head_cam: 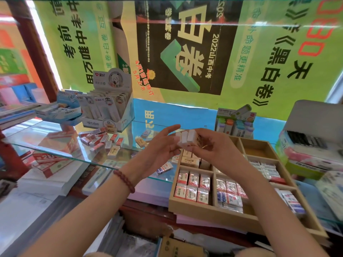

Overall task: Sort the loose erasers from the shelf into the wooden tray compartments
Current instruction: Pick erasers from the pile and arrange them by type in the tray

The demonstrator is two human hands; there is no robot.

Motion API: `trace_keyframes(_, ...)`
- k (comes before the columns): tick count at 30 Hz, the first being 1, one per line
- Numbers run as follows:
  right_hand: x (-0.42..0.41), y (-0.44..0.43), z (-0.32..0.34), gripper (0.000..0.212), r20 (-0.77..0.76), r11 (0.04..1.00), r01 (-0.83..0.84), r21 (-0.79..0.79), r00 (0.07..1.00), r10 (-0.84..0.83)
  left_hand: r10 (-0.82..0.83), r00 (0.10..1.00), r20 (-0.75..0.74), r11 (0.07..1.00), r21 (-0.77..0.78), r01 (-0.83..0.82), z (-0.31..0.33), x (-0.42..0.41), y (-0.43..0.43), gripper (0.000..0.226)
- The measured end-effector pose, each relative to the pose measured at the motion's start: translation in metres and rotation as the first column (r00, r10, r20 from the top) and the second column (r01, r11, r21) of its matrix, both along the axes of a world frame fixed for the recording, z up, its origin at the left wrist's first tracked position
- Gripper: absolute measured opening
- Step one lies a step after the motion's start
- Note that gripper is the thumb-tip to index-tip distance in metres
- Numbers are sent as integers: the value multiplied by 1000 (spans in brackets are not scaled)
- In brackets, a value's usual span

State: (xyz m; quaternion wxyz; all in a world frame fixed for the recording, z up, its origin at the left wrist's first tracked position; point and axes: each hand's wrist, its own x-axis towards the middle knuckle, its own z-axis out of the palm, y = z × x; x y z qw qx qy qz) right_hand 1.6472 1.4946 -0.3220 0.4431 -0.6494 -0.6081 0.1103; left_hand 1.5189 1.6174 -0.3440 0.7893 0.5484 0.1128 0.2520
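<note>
My right hand (207,143) grips a small bunch of pale erasers (186,137) above the far left of the wooden tray (207,210). My left hand (159,145) is beside them with fingers extended, its fingertips touching the bunch. The tray sits on the glass shelf (61,151) at the right; several compartments hold wrapped erasers in rows, and the far right one (257,148) looks bare. A pile of loose red-and-white erasers (101,139) lies on the shelf to the left. One tan eraser (140,141) and a blue-striped one (164,168) lie nearer my left hand.
Display boxes (109,106) of stationery stand at the back left, a flat red-and-white box (61,139) left of the pile, a box of correction tapes (234,119) behind the tray, and more boxes (311,145) at right. Books are stacked below the shelf.
</note>
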Motion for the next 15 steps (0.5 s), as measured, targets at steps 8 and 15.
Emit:
trace_keyframes(8, 17, -10, 2, 13, -79, 954, 297, -49, 951, -300, 231, 963, -137, 973, 28, -230, -14, 33, -8, 6)
trace_keyframes(15, 47, 47, -7, 25, -377, 845, 398, -357, 767, -520, 612, 754, -236, 698, 609, -376, -61, 41, 16, 17)
